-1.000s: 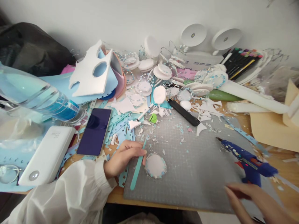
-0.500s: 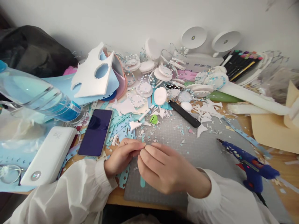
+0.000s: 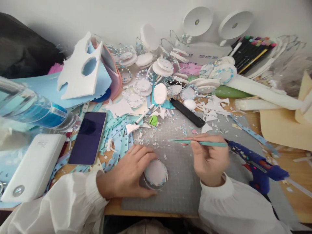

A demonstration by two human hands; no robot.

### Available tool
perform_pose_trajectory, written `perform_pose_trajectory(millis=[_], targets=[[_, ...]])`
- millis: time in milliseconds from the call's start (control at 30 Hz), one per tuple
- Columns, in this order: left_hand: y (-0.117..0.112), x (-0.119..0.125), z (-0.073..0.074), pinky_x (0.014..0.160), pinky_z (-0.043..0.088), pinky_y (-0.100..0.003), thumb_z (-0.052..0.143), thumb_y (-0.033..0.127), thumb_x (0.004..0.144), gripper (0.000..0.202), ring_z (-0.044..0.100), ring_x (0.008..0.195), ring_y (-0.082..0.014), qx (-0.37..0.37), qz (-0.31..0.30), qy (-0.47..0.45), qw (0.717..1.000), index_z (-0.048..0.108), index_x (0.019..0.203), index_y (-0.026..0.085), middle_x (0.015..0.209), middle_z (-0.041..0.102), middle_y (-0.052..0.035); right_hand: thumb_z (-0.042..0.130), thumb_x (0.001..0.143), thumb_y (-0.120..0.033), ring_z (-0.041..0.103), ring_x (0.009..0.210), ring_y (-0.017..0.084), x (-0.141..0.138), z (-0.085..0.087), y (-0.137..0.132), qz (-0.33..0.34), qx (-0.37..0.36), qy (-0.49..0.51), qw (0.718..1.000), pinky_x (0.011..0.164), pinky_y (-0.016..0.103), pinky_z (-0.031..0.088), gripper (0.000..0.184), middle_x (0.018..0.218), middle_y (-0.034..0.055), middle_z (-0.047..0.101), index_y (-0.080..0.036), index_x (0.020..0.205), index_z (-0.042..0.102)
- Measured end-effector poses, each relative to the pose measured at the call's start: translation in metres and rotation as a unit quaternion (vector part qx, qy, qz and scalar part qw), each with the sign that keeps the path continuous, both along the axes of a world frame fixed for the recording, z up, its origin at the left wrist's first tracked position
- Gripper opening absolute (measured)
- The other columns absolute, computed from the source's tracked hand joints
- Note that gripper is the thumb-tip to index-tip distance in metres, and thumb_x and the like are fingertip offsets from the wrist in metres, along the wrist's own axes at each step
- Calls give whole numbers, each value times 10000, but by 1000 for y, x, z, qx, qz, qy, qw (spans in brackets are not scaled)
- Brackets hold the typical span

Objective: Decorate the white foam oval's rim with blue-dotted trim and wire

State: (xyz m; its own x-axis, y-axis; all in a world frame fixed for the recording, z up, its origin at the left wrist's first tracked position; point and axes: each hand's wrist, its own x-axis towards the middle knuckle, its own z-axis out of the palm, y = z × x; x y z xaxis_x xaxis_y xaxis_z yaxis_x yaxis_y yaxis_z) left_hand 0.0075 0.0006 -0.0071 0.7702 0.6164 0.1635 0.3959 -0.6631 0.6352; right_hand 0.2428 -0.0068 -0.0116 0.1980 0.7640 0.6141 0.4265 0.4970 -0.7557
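Note:
My left hand (image 3: 128, 172) curls round the left side of a white foam disc (image 3: 156, 172), fingers above and thumb below. The disc lies flat on the grey cutting mat (image 3: 180, 191), its edge trimmed with small pale blue pieces and a thin ring around it. In my right hand (image 3: 212, 159) is a pair of teal tweezers (image 3: 207, 143), held level with its points to the left, over the mat. Whether anything is between the tips is too small to tell.
A blue glue gun (image 3: 258, 162) lies right of my right hand. Beyond are a black cutter (image 3: 187, 112), a green piece (image 3: 153, 120), foam scraps and several decorated discs. At left stand a phone (image 3: 88, 138), a white power bank (image 3: 34, 167) and a water bottle (image 3: 48, 112).
My hands, together before, are now apart. The right has moved right and now holds tweezers; the left now rests around the disc, which was out of sight before. The view has shifted slightly.

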Motion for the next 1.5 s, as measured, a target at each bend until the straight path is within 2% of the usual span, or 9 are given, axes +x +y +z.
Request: perform_pose_trajectory(millis=[67,133,300,533,667,867,1100,1300,1500], targets=[[0,0,-3,894,476,-447,756,412,754,556,595,1028,-312,21,-5,2,1000,511,1194,176,1130,645,-140,592,867,-124,686,660,188,-4,3,-1,18,-5,19,1000,629,380,574,104,764,8,658,-218,910,583],[-1,-2,-5,910,493,-415,734,342,798,493,604,1057,-288,23,0,-30,999,499,1201,182,1149,643,-141,570,874,-119,671,658,184,-8,7,-2,40,-6,45,998,557,347,559,106,749,10,640,-215,919,565],[-2,-7,-5,920,526,-388,763,291,803,526,616,1114,-280,45,9,-127,991,498,1235,149,1180,641,-180,547,891,-95,646,648,179,-11,14,-6,62,-23,107,992,557,344,547,134,738,13,614,-219,942,557],[-3,-6,0,901,548,-395,764,210,802,470,640,1118,-286,78,12,-162,984,533,1201,114,1198,658,-228,523,900,-83,604,585,179,-15,18,-13,120,-42,133,983,523,359,526,167,712,13,592,-227,967,571],[-4,-5,1,904,550,-401,757,203,805,453,638,1123,-282,81,21,-162,983,534,1189,114,1206,657,-234,517,891,-67,591,596,161,-16,17,-15,139,-46,141,979,531,336,516,177,729,13,598,-212,980,567],[-4,-4,2,871,562,-408,738,216,818,434,655,1088,-282,86,34,-163,982,540,1197,143,1197,672,-216,505,899,-82,592,602,167,-16,16,-13,130,-38,112,984,528,336,520,161,707,4,585,-219,971,550],[-4,-6,0,917,543,-403,757,194,804,449,627,1132,-282,91,16,-151,984,535,1183,96,1213,644,-240,510,903,-84,602,629,188,-16,15,-14,132,-24,86,987,526,352,530,205,717,13,573,-251,1014,554],[-4,-6,1,899,546,-403,750,220,813,451,629,1117,-281,91,15,-152,984,529,1189,105,1201,649,-229,536,863,-54,614,657,191,-14,14,-14,158,-11,91,983,557,367,533,229,755,24,611,-215,1020,582],[-3,-4,3,894,546,-393,753,218,811,450,630,1108,-272,95,23,-167,981,530,1185,107,1202,648,-227,548,870,-76,640,680,180,-12,19,-13,151,-14,95,984,588,351,551,193,776,19,623,-210,1005,581]])
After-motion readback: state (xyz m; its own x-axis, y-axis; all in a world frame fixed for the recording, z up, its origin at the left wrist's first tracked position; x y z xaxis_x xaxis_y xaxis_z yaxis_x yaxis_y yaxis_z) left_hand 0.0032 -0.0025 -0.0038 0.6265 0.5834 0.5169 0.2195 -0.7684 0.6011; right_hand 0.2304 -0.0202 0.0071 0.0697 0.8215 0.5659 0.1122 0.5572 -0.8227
